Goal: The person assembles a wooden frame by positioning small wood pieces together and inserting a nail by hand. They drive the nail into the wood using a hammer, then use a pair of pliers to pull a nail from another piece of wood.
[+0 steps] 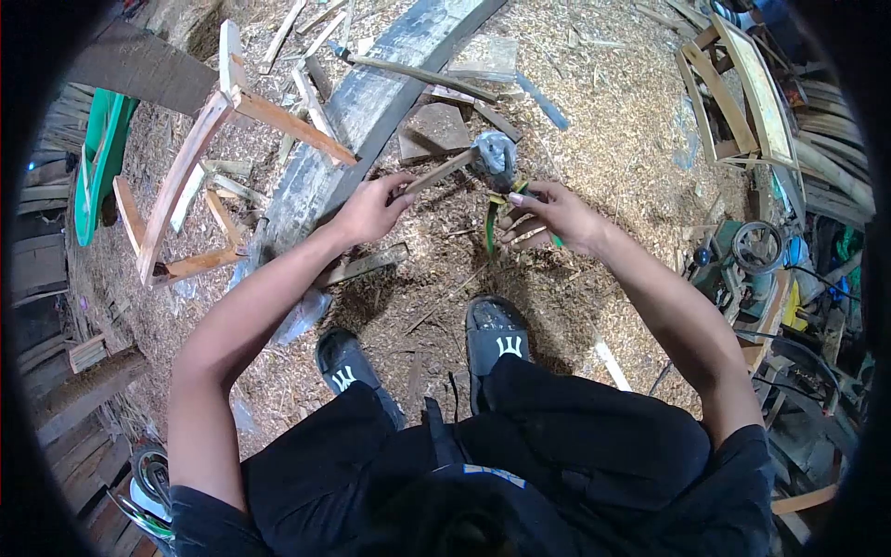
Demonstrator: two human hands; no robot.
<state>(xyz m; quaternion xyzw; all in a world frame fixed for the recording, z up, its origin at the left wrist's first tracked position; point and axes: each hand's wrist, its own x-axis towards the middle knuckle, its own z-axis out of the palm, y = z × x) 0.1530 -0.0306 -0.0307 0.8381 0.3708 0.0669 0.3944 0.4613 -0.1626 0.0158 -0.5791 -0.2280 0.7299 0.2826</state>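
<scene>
My left hand (373, 210) is closed on a flat wooden stick (442, 173), its thumb and fingers pinching the near end. The stick's far end meets a crumpled, pale plastic wrapping (496, 148) above a dark lump (502, 178). Just below that lump, my right hand (557, 215) has its fingers curled at a green-and-yellow strip (491, 223), which hangs down toward the ground. Exactly how the strip and the dark lump join is hidden by the fingers.
A thick grey beam (371, 102) runs diagonally on the chip-covered ground, with a long-handled tool (422, 76) across it. Wooden frames stand left (190, 176) and right (729, 88). A green machine with a handwheel (757, 247) sits at right. My sandalled feet (497, 336) are below.
</scene>
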